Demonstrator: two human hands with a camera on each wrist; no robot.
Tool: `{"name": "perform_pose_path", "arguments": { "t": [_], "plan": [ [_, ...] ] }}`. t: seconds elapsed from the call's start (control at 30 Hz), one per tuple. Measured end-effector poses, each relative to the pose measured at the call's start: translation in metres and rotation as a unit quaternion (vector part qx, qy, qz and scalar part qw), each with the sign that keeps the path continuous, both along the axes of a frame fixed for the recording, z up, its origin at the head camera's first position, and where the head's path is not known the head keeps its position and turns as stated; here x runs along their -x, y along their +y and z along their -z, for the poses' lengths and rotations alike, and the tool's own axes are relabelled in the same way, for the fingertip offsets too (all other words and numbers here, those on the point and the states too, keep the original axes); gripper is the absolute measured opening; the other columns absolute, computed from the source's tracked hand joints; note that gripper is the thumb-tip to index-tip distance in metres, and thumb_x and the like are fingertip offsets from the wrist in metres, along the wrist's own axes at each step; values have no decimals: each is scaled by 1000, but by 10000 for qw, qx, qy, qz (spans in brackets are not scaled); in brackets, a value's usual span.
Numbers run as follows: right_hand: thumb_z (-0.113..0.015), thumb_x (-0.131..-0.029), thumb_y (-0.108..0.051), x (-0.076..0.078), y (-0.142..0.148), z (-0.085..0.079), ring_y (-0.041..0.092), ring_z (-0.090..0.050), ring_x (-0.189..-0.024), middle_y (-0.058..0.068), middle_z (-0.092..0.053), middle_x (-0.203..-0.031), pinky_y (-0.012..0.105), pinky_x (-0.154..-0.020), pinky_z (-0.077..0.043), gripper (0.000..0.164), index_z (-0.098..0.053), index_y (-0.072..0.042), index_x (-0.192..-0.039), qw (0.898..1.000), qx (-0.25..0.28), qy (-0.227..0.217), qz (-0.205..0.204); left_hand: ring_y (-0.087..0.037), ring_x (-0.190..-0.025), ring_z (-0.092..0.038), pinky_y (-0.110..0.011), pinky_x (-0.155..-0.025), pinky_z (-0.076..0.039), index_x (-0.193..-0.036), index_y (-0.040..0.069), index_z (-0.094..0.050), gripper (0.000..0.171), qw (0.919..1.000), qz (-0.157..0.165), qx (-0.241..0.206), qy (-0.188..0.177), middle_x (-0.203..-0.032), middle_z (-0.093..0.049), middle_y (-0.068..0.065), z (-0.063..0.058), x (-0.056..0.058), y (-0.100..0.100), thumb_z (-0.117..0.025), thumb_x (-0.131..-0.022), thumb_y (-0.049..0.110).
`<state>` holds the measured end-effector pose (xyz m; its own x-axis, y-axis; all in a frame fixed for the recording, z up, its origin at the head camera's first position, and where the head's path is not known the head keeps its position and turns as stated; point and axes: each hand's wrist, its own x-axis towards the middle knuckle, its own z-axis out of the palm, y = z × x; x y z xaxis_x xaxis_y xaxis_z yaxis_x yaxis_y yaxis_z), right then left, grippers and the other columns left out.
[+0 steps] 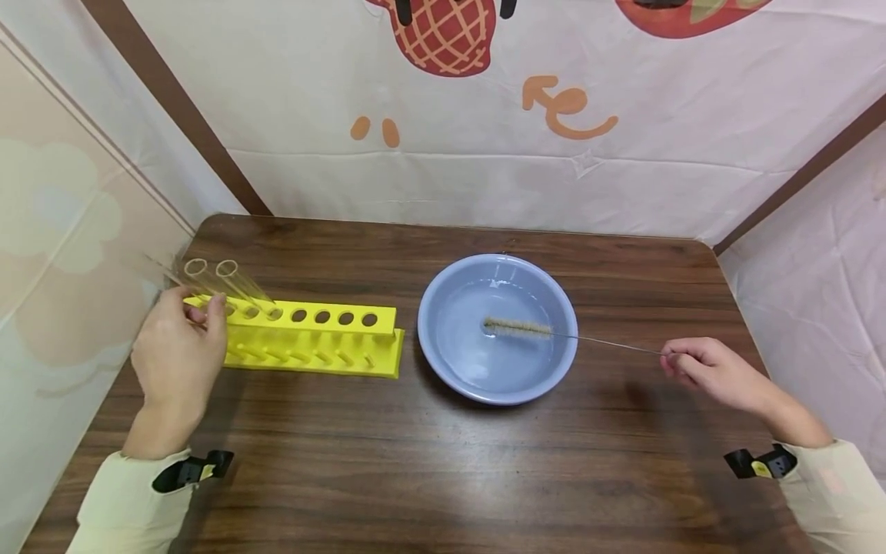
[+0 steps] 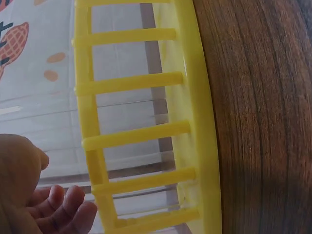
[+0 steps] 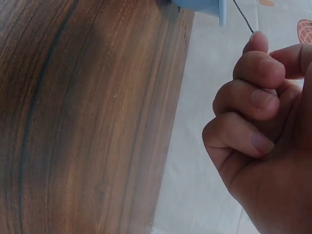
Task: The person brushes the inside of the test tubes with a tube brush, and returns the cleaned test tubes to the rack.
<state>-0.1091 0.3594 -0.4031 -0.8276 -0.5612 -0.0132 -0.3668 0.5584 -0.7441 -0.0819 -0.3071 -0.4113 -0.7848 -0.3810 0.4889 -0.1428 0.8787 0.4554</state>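
Note:
At the left end of a yellow test tube rack point(image 1: 382, 323), my left hand point(image 1: 176, 350) pinches a clear test tube point(image 1: 164, 269), which is blurred and leans to the left. Two more clear test tubes point(image 1: 242, 286) stand in the rack's holes just right of the fingers. In the left wrist view, the thumb and curled fingers point(image 2: 63, 212) are beside the rack's pegs. My right hand point(image 1: 716, 375) grips the thin wire handle point(image 1: 616, 342) of a test tube brush. Its bristle head point(image 1: 519, 328) lies over the water in a blue basin point(image 1: 498, 395).
The rack and basin stand on a dark wood table point(image 1: 443, 477), with a narrow gap between them. Printed cloth walls point(image 1: 471, 185) close in the back and both sides. Several rack holes to the right of the tubes hold nothing.

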Motion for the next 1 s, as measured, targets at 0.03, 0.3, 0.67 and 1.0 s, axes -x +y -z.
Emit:
{"name": "perform_pose_path", "arguments": {
  "t": [0.03,0.3,0.67,1.0],
  "plan": [
    [-38,-96,16,0,0,0,9,-43,-50,-3,-44,-60,26,-46,-36,38,-59,-13,-85,10000,18,-17,-11,-45,-73,-61,-62,-58,-40,-118,-9,-63,42,10000,-24,24,-9,-83,-65,-23,0,0,0,-61,-101,30],
    [-36,-99,14,-2,-3,1,16,-44,-49,1,-45,-60,28,-45,-37,37,-58,-12,-85,9996,188,-215,-88,-44,-72,-60,-57,-55,-38,-110,-9,-64,39,9999,-94,94,97,-87,-62,-23,0,0,-2,-62,-101,28],
    [-33,-99,14,-3,-8,-2,15,-43,-48,4,-45,-60,30,-44,-37,39,-57,-11,-83,9982,432,-397,-88,-41,-77,-60,-43,-65,-34,-111,-10,-63,37,9970,-97,49,769,-93,-61,-27,-6,3,-1,-58,-104,26],
    [-28,-100,12,-4,-14,5,21,-36,-46,8,-40,-59,32,-41,-32,34,-52,-2,-81,9937,965,-472,309,-39,-79,-57,-33,-69,-32,-110,-9,-61,35,9880,-164,-51,1538,-97,-61,-30,-19,4,1,-53,-104,24]
  ]
}}
